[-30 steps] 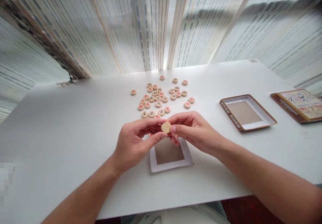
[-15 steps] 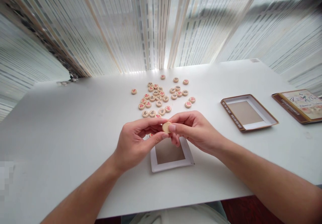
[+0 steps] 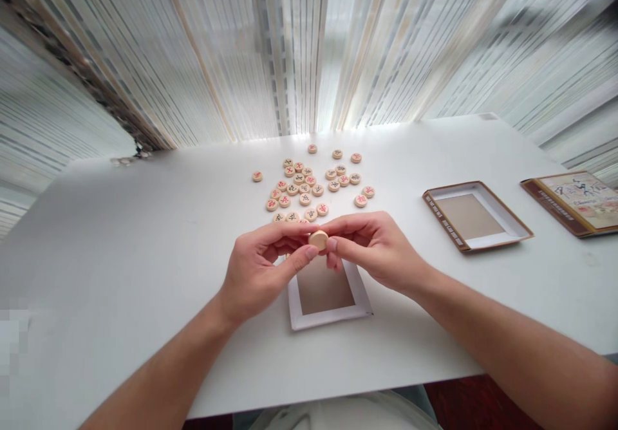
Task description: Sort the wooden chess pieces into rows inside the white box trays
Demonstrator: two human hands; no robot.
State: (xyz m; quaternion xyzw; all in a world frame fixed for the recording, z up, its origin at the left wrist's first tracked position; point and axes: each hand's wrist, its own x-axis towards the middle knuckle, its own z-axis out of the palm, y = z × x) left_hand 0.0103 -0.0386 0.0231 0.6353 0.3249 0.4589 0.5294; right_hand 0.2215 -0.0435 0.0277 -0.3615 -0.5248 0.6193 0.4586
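Between my two hands is a round wooden Chinese chess piece (image 3: 317, 240), its plain pale side towards me. My left hand (image 3: 263, 272) pinches it from the left with thumb and fingers. From the right, the thumb and fingers of my right hand (image 3: 379, 250) grip the same piece. Below them lies a shallow white-rimmed box tray (image 3: 333, 317) with a grey-brown bottom; its far end is hidden by my hands. Beyond my fingers, several chess pieces (image 3: 304, 199) with red or black characters lie scattered face up.
On the right of the white table (image 3: 145, 275) lies an open brown-edged box part (image 3: 521, 229). Farther right is a flat illustrated box or folder (image 3: 555, 208). A striped curtain (image 3: 299, 50) hangs along the table's far edge.
The piece has turned slightly and shifted a little left between my fingertips. My right thumb has slid from its face to its edge.
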